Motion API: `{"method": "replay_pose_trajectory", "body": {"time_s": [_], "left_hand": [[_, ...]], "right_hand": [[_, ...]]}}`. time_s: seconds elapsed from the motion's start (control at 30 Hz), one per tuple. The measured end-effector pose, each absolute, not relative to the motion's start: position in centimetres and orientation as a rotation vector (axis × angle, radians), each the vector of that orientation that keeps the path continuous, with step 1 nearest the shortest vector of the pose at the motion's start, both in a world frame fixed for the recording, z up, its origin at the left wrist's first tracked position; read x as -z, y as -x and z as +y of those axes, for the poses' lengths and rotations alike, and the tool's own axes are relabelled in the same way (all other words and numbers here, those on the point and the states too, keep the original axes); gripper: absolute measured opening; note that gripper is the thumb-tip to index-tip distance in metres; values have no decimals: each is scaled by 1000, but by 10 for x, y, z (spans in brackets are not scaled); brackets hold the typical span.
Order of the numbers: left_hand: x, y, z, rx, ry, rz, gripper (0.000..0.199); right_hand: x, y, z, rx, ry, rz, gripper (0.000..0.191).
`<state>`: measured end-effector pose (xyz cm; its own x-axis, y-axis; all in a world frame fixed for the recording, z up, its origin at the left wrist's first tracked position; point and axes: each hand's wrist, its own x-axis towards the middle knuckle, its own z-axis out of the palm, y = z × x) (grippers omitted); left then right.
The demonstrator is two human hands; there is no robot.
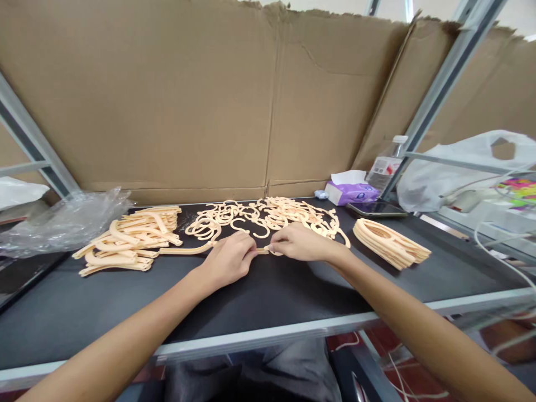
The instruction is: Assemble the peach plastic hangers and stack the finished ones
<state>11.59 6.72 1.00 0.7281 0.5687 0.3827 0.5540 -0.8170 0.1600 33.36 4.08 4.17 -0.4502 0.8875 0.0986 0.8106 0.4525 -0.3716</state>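
Note:
My left hand is closed on a long cream plastic arm that sticks out to the left, low over the black table. Close beside it, my right hand pinches a small cream piece against the end that shows between the hands. How the two parts meet is hidden by my fingers. Behind the hands lies a loose pile of cream hooks. At the left is a heap of curved cream arms; at the right, a neat stack of cream hanger-shaped pieces.
Crumpled clear plastic lies at the far left. A purple tissue pack, a bottle and a dark phone-like device stand or lie at the back right. Cardboard walls the back; a metal edge runs along the front.

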Motion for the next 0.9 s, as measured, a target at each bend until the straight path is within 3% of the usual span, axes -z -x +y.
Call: {"method": "replay_pose_trajectory", "body": {"time_s": [0.5,0.9], "left_hand": [[-7,-115,68,-691,-2890,916,11],[-7,-114,70,-714,-2883,881,10]], "right_hand": [[-41,-335,43,-607,1411,-2417,26],[-42,-334,44,-499,1452,-2428,25]]}}
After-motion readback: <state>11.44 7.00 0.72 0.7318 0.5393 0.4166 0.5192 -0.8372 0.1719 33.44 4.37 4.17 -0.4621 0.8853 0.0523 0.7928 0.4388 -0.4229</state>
